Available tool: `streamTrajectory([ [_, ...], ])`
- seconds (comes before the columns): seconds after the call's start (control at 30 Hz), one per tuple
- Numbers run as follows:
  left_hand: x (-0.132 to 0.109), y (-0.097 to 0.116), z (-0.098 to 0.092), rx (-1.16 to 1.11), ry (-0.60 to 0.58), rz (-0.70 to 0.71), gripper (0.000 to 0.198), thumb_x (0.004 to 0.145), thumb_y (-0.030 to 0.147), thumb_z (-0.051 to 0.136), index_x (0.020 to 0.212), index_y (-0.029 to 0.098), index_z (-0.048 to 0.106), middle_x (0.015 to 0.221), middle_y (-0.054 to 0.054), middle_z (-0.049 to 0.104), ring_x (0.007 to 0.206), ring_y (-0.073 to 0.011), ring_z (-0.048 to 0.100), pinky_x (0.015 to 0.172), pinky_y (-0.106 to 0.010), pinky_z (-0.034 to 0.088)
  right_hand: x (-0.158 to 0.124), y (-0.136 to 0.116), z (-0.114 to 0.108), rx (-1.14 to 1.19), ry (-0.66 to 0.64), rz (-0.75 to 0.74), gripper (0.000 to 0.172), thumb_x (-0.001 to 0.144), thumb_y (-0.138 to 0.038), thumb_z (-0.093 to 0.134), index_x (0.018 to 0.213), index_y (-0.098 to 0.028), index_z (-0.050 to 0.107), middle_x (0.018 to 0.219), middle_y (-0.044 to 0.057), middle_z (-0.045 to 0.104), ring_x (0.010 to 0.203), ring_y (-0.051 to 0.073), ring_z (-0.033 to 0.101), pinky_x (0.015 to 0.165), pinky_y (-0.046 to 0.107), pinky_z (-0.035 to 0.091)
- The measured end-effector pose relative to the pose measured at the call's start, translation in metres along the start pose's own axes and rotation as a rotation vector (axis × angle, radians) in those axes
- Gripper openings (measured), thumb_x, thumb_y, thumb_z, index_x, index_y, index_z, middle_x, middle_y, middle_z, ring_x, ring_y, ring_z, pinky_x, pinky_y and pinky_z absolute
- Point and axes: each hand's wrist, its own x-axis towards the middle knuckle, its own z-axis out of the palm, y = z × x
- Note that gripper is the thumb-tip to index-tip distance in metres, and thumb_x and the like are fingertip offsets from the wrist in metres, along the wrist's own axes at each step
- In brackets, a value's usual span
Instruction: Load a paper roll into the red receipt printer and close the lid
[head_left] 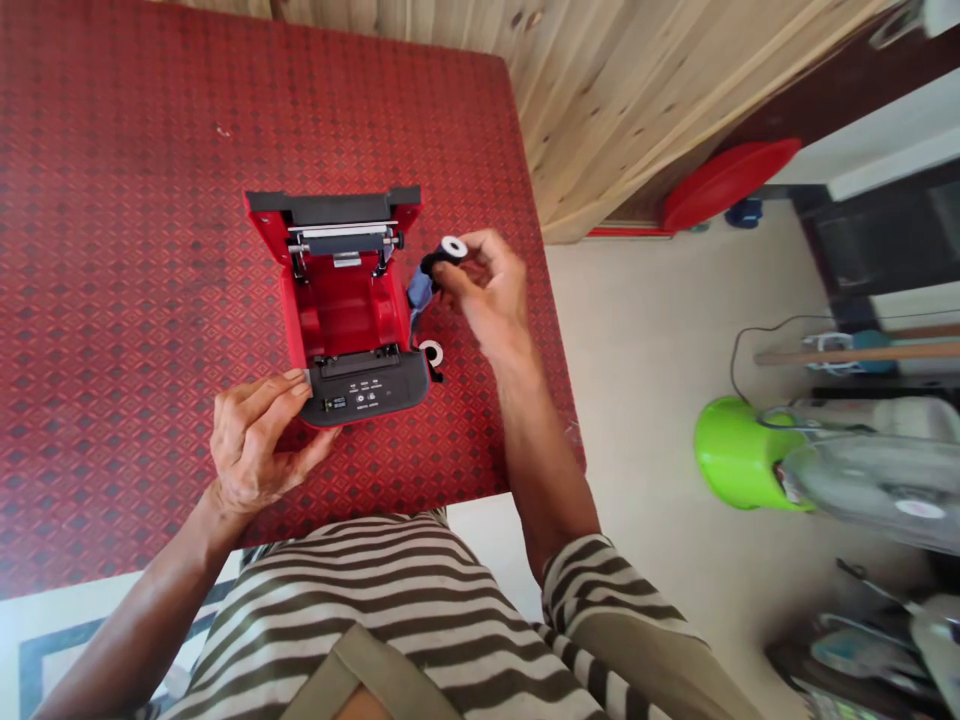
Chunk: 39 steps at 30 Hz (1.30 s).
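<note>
A small red and black printer [360,390] sits on the red patterned table with its lid [334,210] raised, and the red compartment inside holds nothing. My left hand [259,440] grips its front left corner, fingers on top and thumb along the front edge. Just right of the printer, my right hand [491,290] pinches a dark ribbon roll [452,248] with a white ring-shaped end. A bluish dark strip [420,290] hangs from that roll down beside the printer. Another white ring-ended roll [431,353] lies against the printer's right side, partly hidden.
The red-covered table [135,300] ends just right of my right hand. Beyond it are wooden panelling [600,100], a red plastic piece [727,185], a lime green bucket [731,455] and a blurred clear container [885,490] on the floor side.
</note>
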Motion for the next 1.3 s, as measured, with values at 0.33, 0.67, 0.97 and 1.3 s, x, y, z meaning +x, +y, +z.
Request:
streamTrajectory([
  [0.33, 0.004, 0.001, 0.000, -0.040, 0.012, -0.001, 0.076, 0.082, 0.028, 0.093, 0.149, 0.028, 0.056, 0.127, -0.007, 0.075, 0.107, -0.0253, 0.078, 0.085, -0.041, 0.065, -0.011, 0.011, 0.020, 0.054, -0.216, 0.019, 0.045, 0.087, -0.065, 0.074, 0.103, -0.026, 0.056, 0.098, 0.000, 0.075, 0.080, 0.017, 0.071, 0.075, 0.033, 0.057],
  [0.67, 0.004, -0.001, 0.001, -0.020, 0.027, 0.029, 0.081, 0.078, 0.025, 0.096, 0.149, 0.022, 0.057, 0.124, -0.011, 0.075, 0.106, -0.0256, 0.079, 0.087, -0.037, 0.065, -0.050, 0.015, -0.033, -0.072, -0.203, 0.072, 0.022, 0.091, -0.029, 0.068, 0.111, -0.021, 0.072, 0.110, 0.007, 0.079, 0.089, 0.019, 0.072, 0.085, 0.038, 0.057],
  [0.97, 0.006, 0.001, 0.001, -0.016, 0.034, 0.042, 0.082, 0.077, 0.025, 0.096, 0.149, 0.020, 0.057, 0.118, -0.010, 0.076, 0.106, -0.0251, 0.077, 0.087, -0.037, 0.065, -0.084, 0.001, -0.016, -0.217, -0.272, -0.044, 0.010, 0.091, -0.024, 0.075, 0.101, -0.022, 0.073, 0.094, 0.002, 0.071, 0.082, 0.018, 0.062, 0.077, 0.033, 0.050],
  [1.3, 0.004, 0.001, 0.001, 0.008, 0.020, 0.004, 0.073, 0.082, 0.032, 0.093, 0.146, 0.026, 0.057, 0.120, -0.008, 0.075, 0.102, -0.0244, 0.078, 0.082, -0.038, 0.066, -0.104, -0.083, -0.076, 0.025, -0.277, -0.105, 0.030, 0.089, -0.025, 0.082, 0.116, -0.033, 0.072, 0.110, 0.003, 0.080, 0.101, 0.024, 0.076, 0.088, 0.040, 0.061],
])
